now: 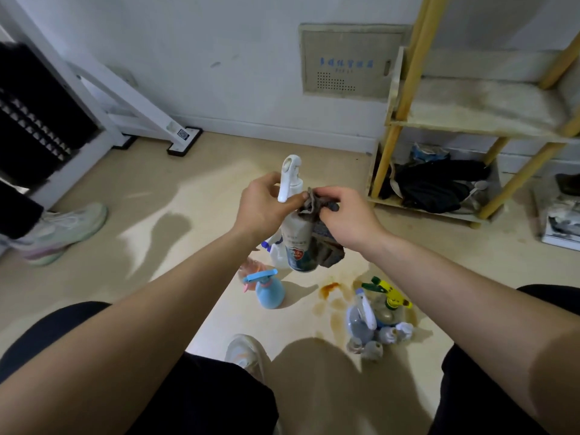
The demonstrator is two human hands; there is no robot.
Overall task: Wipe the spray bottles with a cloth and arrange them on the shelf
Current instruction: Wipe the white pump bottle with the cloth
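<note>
Beige floor (pixel 150 196): pale and glossy, with an orange-brown stain (pixel 329 288) between the standing bottles.
Wooden shelf (pixel 470 125): yellow posts and pale boards, at the right by the wall. Its right side is cut off by the frame edge, and the dark heap on the lowest board cannot be made out.
Wall panel (pixel 350 62): one line of blue characters, too blurred to read.
Left hand (pixel 260 208): fingers curled round the neck of the white spray bottle (pixel 296 243), just under its trigger head, holding it upright in the air above the floor.
Right hand (pixel 351 218): fingertips pinching the grey cloth (pixel 328 251) against the bottle's shoulder. The cloth hangs down the bottle's right side.
Bottle label: a red shield on a dark blue band with the digits "9.9%", their start hidden round the curve. The grey print above is too small to read.
Blue spray bottle (pixel 270 291): stands on the floor below the held one, partly covering a pinkish shape that is hard to make out.
Bottle cluster (pixel 373 321): several clear and white sprayers on the floor to the right, one with a yellow and green trigger. Their labels are illegible.
Sticker (pixel 182 134): a QR code on a white frame foot at the left.
</note>
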